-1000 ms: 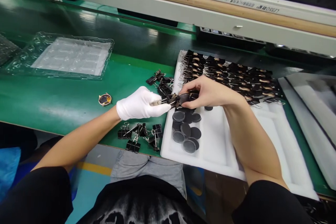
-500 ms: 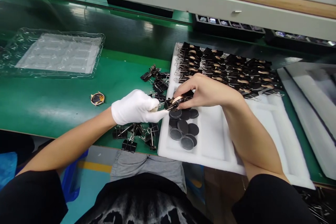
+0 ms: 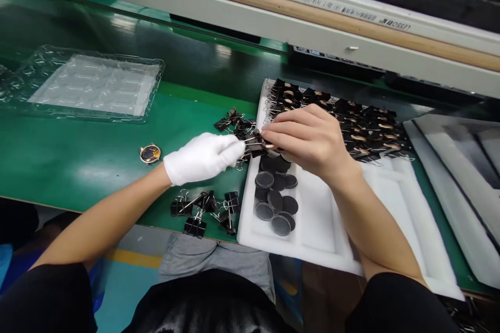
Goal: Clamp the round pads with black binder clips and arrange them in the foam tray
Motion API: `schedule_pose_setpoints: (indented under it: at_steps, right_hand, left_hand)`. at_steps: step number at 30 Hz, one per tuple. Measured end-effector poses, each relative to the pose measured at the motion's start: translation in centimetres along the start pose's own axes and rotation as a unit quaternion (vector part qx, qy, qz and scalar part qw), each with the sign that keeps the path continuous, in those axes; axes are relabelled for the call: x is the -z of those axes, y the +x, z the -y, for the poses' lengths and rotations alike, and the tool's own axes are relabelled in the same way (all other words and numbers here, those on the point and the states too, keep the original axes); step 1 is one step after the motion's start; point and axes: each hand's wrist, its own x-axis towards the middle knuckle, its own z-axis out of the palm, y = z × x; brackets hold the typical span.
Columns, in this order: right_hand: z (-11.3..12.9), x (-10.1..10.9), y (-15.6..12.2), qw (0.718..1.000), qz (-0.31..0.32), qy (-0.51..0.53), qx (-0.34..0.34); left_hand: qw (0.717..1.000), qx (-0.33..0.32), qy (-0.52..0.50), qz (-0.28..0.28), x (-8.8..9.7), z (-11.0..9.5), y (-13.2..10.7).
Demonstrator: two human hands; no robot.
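Left hand is gripping a binder clip, right hand holding a gold-rimmed piece at three o'clock, apparently clamping; next likely needing steady alignment.

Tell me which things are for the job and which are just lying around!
Seem part of the job:
binder clip in the gloved left hand
gold-edged piece in the right hand
loose binder clips
clipped pieces in rows
black discs
white tray
watch case, perhaps

Seem just lying around:
clear plastic tray
pale panels
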Motion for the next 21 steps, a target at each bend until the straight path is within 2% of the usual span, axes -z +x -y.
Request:
schedule_pose_setpoints:
  at_steps: [2, 4, 7, 10, 12, 14, 16, 18, 21]
  right_hand:
    - [0.2, -0.5, -0.1, 0.999, -0.021, -0.042, 0.015]
    - [0.6, -1.0, -0.1, 0.998, -0.030, -0.054, 0.020]
    - [0.8, -0.8, 0.0, 0.996, -0.056, -0.041, -0.058]
    - [0.3, 0.4, 0.0, 0.980, -0.033, 0.081, -0.181]
    - [-0.3, 1.0, -0.1, 0.937, 0.030, 0.245, -0.246]
    - [-0.7, 1.1, 0.0, 0.860, 0.081, 0.396, -0.311]
    - [-0.7, 0.6, 0.3, 0.792, 0.094, 0.475, -0.371]
    - [-0.3, -0.2, 0.6, 0.759, 0.085, 0.498, -0.412]
    - [0.3, -1.0, 1.1, 0.737, 0.070, 0.516, -0.431]
  left_hand:
    - [0.984, 0.058, -0.166, 0.036, 0.1, -0.3, 0.0]
    - [0.960, 0.093, -0.258, 0.047, 0.1, -0.6, -0.1]
    - [0.953, 0.082, -0.290, 0.018, 0.3, -0.8, -0.3]
    - [0.964, 0.055, -0.258, -0.043, 0.6, -0.6, -0.3]
    - [0.971, 0.051, -0.221, -0.078, 0.6, -0.4, -0.2]
    - [0.977, 0.052, -0.185, -0.095, 0.5, -0.2, -0.1]
    - [0.983, 0.050, -0.146, -0.099, 0.3, -0.1, 0.0]
    - [0.988, 0.047, -0.104, -0.101, 0.2, 0.0, 0.0]
    - [0.993, 0.040, -0.038, -0.109, 0.2, 0.0, 0.0]
